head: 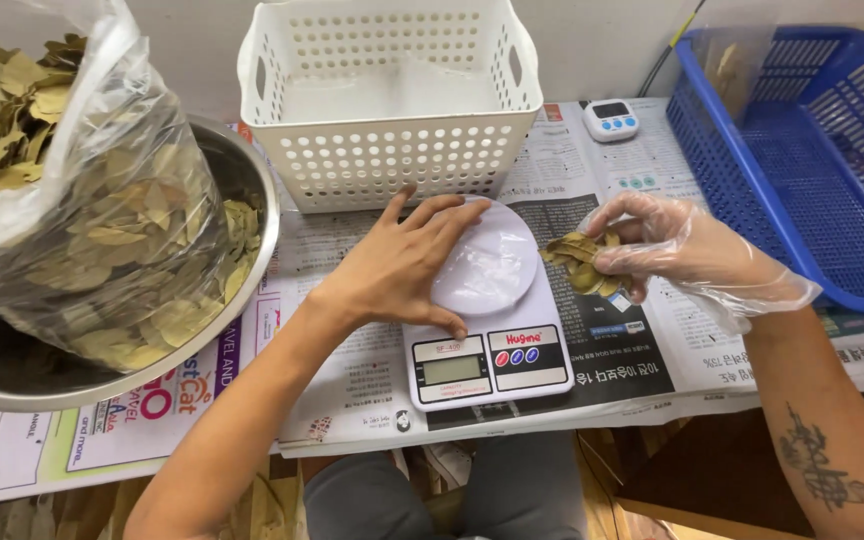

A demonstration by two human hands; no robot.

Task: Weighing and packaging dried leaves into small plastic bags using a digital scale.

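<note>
At the centre of the frame, a small white digital kitchen scale [487, 345] sits on spread newspaper [352, 380], its round platter covered by a clear plastic bag [487, 265]. The bare left hand [402, 265] lies flat and open, fingers spread, with the fingertips resting on the left part of that bag and the thumb down near the scale's display. Just right of the platter, the right hand [677, 250], in a thin clear disposable glove, is closed in a pinch around a small bunch of dried bay leaves [580, 260]; the bunch hangs beside the platter's right edge, close to it but not on it. At the left of the frame, a steel mixing bowl [252, 240] holds a big clear plastic sack [82, 200] stuffed with more dried leaves, and some loose leaves lie in the bowl against its right rim. At upper centre, behind the scale, stands a white perforated plastic basket [392, 150]; nothing shows inside it. At upper right is a blue plastic basket [802, 170] with a clear bag standing in its far corner. Between the two baskets, a small white digital timer [611, 120] lies on the newspaper.
</note>
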